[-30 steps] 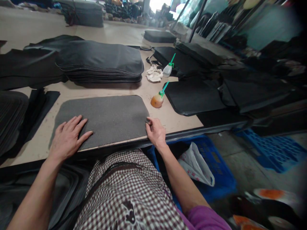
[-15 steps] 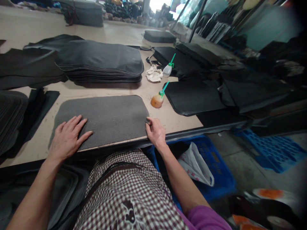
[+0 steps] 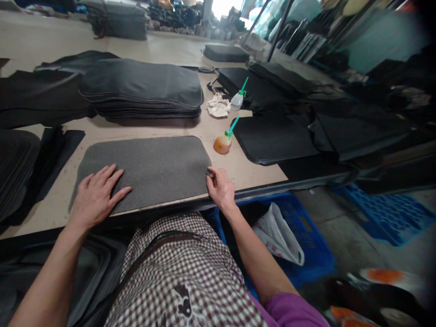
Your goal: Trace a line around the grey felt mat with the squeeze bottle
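Observation:
A grey rounded-corner panel lies flat on the brown table covering in front of me. My left hand rests flat on its left part, fingers spread. At the panel's right edge is my right hand, its thumb and forefinger closed together on the edge; a small dark spot shows at the fingertips. Just beyond that hand stands a squeeze bottle of amber liquid with a green spout. Farther back is a second bottle with clear or whitish contents, beside a crumpled white cloth.
Behind the panel sits a thick stack of black panels. More dark stacked pieces lie at left, and black sheets at right. Below the table edge is a blue crate with a white bag.
Both hands and the panel stay in place. Only the camera view has shifted very slightly.

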Tool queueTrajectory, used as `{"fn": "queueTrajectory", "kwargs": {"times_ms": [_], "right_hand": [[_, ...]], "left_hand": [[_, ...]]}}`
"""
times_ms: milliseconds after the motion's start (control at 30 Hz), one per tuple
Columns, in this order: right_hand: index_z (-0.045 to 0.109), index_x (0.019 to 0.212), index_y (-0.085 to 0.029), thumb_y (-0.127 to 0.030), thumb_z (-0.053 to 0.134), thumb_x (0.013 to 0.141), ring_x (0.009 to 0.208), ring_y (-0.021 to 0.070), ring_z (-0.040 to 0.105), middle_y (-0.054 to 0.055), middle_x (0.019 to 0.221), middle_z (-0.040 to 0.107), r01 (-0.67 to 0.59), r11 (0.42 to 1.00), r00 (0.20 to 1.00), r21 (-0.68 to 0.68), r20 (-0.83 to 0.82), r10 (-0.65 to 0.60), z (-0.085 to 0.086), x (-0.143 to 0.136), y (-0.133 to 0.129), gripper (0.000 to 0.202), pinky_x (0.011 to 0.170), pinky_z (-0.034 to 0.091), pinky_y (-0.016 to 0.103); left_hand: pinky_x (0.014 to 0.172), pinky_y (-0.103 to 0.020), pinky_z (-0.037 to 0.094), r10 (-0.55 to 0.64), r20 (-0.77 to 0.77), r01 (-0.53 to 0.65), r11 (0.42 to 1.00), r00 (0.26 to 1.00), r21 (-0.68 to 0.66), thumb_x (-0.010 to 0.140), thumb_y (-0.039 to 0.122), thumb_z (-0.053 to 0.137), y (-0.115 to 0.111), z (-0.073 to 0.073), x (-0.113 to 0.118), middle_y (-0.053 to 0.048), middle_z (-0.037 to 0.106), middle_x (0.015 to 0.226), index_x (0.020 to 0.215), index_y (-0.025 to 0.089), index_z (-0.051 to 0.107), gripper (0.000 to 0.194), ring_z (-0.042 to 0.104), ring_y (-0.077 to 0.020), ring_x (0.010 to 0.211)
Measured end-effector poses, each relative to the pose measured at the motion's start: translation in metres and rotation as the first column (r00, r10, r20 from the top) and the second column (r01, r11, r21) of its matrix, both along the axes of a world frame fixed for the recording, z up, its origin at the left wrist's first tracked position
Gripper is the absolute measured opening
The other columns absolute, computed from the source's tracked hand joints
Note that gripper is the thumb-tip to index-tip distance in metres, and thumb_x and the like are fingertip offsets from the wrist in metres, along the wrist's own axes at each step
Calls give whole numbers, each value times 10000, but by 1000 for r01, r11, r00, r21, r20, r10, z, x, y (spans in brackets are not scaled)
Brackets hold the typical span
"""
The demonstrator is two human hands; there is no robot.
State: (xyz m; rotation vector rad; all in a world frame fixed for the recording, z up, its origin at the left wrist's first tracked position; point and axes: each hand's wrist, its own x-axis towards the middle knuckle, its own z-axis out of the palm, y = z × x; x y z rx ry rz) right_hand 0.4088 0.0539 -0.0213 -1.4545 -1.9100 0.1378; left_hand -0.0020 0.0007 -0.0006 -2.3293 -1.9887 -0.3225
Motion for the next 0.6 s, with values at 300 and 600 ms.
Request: {"fn": "queueTrajectory", "kwargs": {"times_ms": [300, 600], "right_hand": [[628, 1282, -191, -247, 533, 1013, 868, 207, 646, 64, 966, 655, 3, 1000, 1000, 8, 6, -3, 0, 0, 1, 291, 742, 523, 299], [635, 1277, -190, -228, 536, 1008, 852, 197, 638, 53, 962, 642, -5, 1000, 1000, 26, -9, 5, 0, -1, 0, 289, 743, 521, 297]], "left_hand": [[1249, -533, 221, -2, -15, 2, 1000, 1000, -1, 1001, 659, 301, -1, 1, 1, -115, 346, 1677, 1576, 229, 394, 724, 295, -314, 1554], [1250, -540, 217, 4, -2, -4, 1000, 1000, -5, 998, 648, 323, 0, 1, 1, -113, 341, 1680, 1580, 235, 391, 717, 297, -321, 1553]]}}
